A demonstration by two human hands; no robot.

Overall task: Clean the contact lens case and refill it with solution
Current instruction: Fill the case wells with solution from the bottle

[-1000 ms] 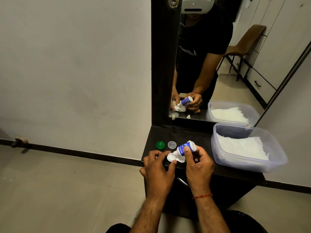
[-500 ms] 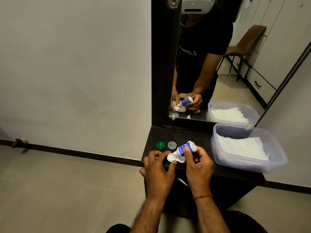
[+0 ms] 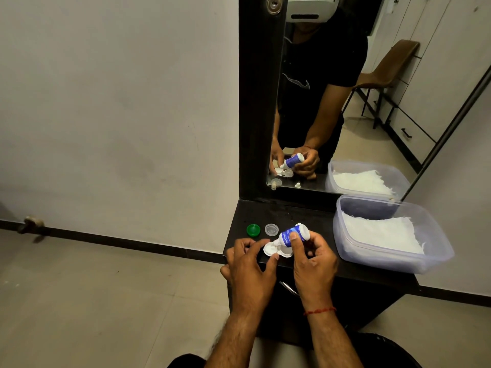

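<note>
Black shelf [image 3: 313,216] at centre right of the frame carries all items. The white lens case [image 3: 276,250] lies on it near the front edge, both wells uncapped. The left hand [image 3: 249,264] pinches the case's left well between thumb and index finger; its remaining fingers are curled. The right hand [image 3: 313,261] grips a small blue-and-white solution bottle [image 3: 293,234], thumb across the label and fingers wrapped behind it. The bottle is tilted, nozzle down and to the left, with the tip directly over the case, at or just above the left well; contact cannot be confirmed, nor can any liquid be made out. A red thread [image 3: 320,311] circles the right wrist.

Just beyond the hands, toward the upper left of the shelf, a green cap [image 3: 253,230] and a clear cap [image 3: 271,230] lie side by side, apart from each other. At right, a clear plastic tub [image 3: 435,251] holds white tissue [image 3: 382,235]. The mirror [image 3: 345,102] above the shelf reflects the hands, bottle and tub.
</note>
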